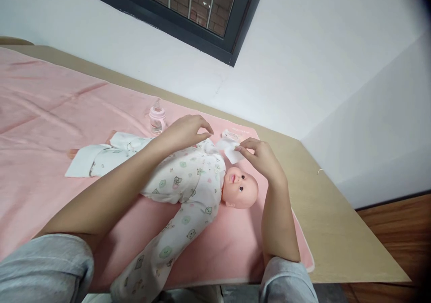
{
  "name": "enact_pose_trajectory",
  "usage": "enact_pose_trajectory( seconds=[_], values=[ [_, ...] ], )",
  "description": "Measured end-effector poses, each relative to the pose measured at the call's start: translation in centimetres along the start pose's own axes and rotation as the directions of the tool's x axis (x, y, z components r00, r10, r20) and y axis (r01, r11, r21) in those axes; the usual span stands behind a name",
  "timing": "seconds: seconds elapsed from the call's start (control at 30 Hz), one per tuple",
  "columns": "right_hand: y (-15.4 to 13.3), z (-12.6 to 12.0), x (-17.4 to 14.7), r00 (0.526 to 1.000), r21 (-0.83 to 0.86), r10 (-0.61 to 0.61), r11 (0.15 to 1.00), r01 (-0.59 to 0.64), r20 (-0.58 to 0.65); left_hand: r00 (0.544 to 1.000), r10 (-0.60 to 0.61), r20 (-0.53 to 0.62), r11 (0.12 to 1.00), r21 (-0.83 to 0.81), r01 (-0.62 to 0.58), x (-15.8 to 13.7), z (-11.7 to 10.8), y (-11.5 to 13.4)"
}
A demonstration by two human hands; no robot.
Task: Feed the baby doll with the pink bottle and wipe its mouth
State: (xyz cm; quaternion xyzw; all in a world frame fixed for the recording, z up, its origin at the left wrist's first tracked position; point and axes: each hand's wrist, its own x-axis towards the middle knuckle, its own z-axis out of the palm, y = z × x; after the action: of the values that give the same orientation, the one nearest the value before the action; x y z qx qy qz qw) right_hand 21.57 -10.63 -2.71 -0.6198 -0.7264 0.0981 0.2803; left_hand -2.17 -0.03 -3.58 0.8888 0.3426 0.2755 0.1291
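Observation:
A baby doll (240, 188) lies on its back on a pink blanket (43, 110), its head to the right and its legs to the left. It wears a white printed outfit (188, 173) with one long sleeve stretched toward me. Above the doll's shoulder, my right hand (261, 157) pinches a thin white wipe (232, 152) that hangs near the doll's face. My left hand (191, 130) hovers over the doll's far arm, fingers curved and thumb apart, with nothing visible between them. Behind the wipe, a small white packet (231, 135) is partly hidden.
A pink-topped baby bottle (157, 116) stands upright on the blanket beyond the doll. The wooden tabletop (303, 195) shows along the back and right. A white wall (289, 60) with a dark-framed window (232, 42) rises behind the table.

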Motion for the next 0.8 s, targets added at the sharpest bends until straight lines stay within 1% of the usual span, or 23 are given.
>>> enact_pose_trajectory(
  seconds=[0.07, 0.17, 0.27, 0.33, 0.37, 0.43, 0.5, 0.57, 0.63, 0.73, 0.8],
  values=[
    [1.1, 0.3, 0.6, 0.994, -0.051, 0.099, 0.994, -0.102, -0.051, 0.997, -0.060, -0.048, 0.998, -0.006, 0.059, -0.1, -1.6, -0.7],
    [3.1, 1.0, 1.6, 0.973, -0.109, 0.224, 0.967, -0.229, -0.061, 0.969, -0.172, -0.176, 0.985, -0.046, 0.166, -0.7, -4.3, -2.5],
    [5.0, 1.6, 2.3, 0.947, -0.106, 0.314, 0.941, -0.321, -0.073, 0.920, -0.286, -0.270, 0.956, -0.142, 0.255, -1.2, -6.3, -5.3],
    [6.2, 1.9, 2.5, 0.932, -0.086, 0.353, 0.929, -0.359, -0.083, 0.870, -0.403, -0.283, 0.914, -0.172, 0.368, -1.4, -6.8, -7.6],
    [6.8, 2.0, 2.6, 0.927, -0.059, 0.367, 0.927, -0.372, -0.082, 0.836, -0.466, -0.290, 0.885, -0.160, 0.438, -1.4, -6.8, -8.8],
    [8.0, 2.1, 3.1, 0.922, 0.043, 0.383, 0.924, -0.380, -0.066, 0.774, -0.573, -0.268, 0.818, -0.126, 0.562, -1.4, -6.5, -11.2],
    [8.9, 2.2, 3.9, 0.914, 0.174, 0.400, 0.906, -0.385, -0.063, 0.745, -0.637, -0.199, 0.770, -0.127, 0.625, -1.3, -6.0, -13.3],
    [9.8, 2.3, 5.1, 0.897, 0.271, 0.432, 0.878, -0.394, -0.094, 0.725, -0.674, -0.138, 0.738, -0.141, 0.660, -1.2, -5.4, -15.0],
    [10.5, 2.2, 6.6, 0.882, 0.327, 0.442, 0.867, -0.375, -0.161, 0.707, -0.700, -0.101, 0.713, -0.144, 0.686, -1.1, -4.9, -16.1],
    [11.5, 2.2, 8.8, 0.880, 0.446, 0.407, 0.853, -0.271, -0.245, 0.694, -0.718, -0.050, 0.694, -0.131, 0.708, -1.0, -4.5, -16.8],
    [12.4, 2.4, 9.7, 0.880, 0.552, 0.417, 0.800, -0.236, -0.228, 0.699, -0.715, -0.020, 0.696, -0.111, 0.709, -0.9, -4.3, -16.9]
  ],
)
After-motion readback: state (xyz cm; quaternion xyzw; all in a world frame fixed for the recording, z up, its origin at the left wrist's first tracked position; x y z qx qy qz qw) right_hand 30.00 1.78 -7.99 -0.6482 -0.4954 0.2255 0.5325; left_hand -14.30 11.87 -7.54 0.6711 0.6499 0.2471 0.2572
